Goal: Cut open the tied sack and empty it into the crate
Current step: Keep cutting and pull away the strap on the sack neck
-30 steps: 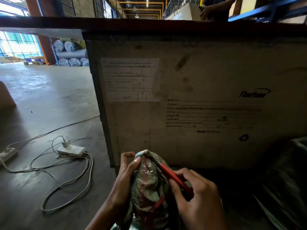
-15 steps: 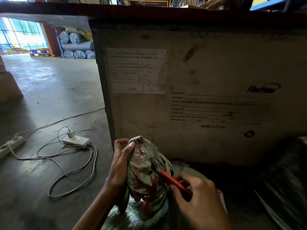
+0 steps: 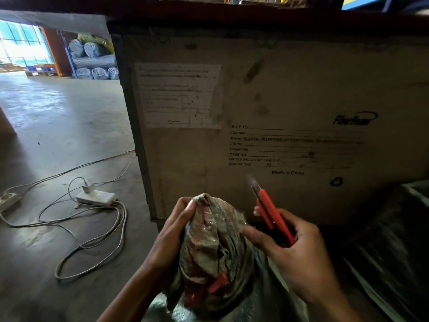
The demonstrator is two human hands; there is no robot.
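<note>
— Biggest first?
— Crate (image 3: pixel 301 94) dead ahead, filling most of the view. Top edge high up, inside hidden.

— And the sack?
— Sack (image 3: pixel 216 240) low in front of the crate wall, outside of it, with the neck bunched and pointing up.

— Held how?
— Left hand (image 3: pixel 171 235) curled round the neck from the left, gripping firmly. Right hand (image 3: pixel 299 259) wrapped round a red knife (image 3: pixel 271 214), forefinger stretched toward the sack cloth. Touching or just beside, hard to tell which.

— Blade where?
— Raised clear of the sack, pointing up at the crate wall, tip blurred.

— Tie?
— Red tie (image 3: pixel 218 283) low on the neck, below the left-hand grip. Looks in place. Cut through or not, impossible to say.

— Step, then?
— Cutting open, by the look of things. Mouth closed, no sign of emptying.

— Next?
— Probably blade down to the tie, edge turned away from the left fingers, then one short slice. After that, knife set aside, both hands on the sack, and a lift over that high edge. Calls for a firm hold on the neck during the cut and a careful tip so as not to spill outside the crate.
</note>
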